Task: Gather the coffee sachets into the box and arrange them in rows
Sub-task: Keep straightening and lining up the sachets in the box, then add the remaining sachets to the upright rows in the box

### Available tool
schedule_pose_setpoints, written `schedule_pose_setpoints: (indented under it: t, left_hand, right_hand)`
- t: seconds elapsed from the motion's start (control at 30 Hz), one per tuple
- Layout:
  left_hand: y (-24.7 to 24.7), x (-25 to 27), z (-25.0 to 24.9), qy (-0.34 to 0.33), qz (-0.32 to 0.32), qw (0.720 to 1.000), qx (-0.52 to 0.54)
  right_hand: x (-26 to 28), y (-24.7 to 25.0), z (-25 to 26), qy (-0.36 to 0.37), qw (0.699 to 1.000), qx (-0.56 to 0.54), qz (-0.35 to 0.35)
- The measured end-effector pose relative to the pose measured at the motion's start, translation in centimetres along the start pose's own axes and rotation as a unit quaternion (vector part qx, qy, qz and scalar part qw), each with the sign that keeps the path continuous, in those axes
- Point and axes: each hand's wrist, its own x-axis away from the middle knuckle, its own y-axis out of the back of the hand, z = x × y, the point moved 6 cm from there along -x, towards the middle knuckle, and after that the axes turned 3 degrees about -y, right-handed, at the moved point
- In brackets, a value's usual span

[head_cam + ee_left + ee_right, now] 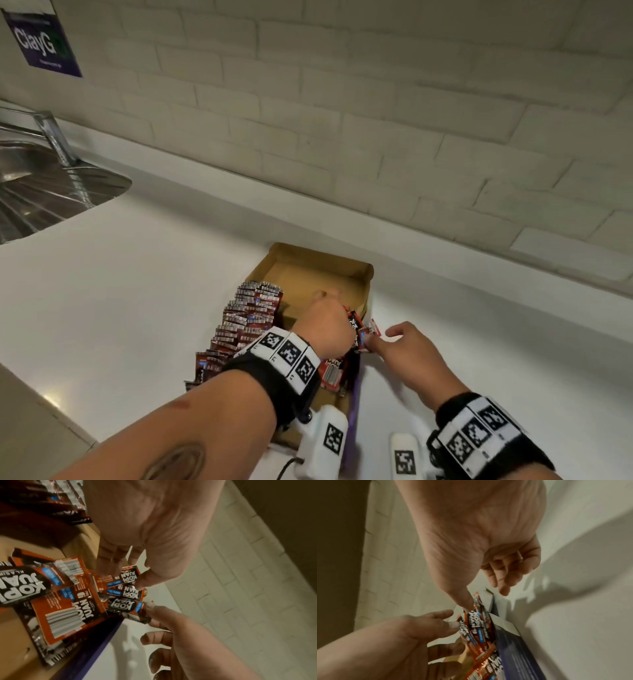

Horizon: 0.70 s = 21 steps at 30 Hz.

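Standing sachet row (pixel 251 317) is seen left of frame centre inside the cardboard box (pixel 356 274). A few Kopi Juan sachets (pixel 358 330) are pinched by left hand (pixel 330 323) over the right wall, long axis upright; right hand (pixel 399 346) fingers pinch their right edge.

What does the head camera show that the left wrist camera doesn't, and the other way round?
Only the head view shows the sink, the wall poster and the standing row of sachets along the box's left side. Only the left wrist view shows loose sachets lying flat with readable Kopi Juan labels. Both show the box, and the left hand and right hand pinching a few sachets.
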Motion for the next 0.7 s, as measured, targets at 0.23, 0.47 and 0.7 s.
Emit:
schedule_pose_setpoints:
  t: [0.23, 0.47, 0.7]
  left_hand:
    - [-1.6, -1.9, 0.0, -0.015, -0.005, 0.999, -0.03]
    - [-0.2, 0.0, -0.8, -0.057, -0.032, 0.996, 0.053]
    - [2.9, 5.0, -2.2, -0.137, -0.045, 0.968, 0.205]
  right_hand:
    - [-0.6, -1.5, 0.2, 0.083, 0.996, -0.046, -0.004]
    - [1.2, 0.9, 0.3, 0.123, 0.982, -0.135, -0.045]
    - [4.4, 3.4, 1.7, 0.106, 0.9, -0.423, -0.011]
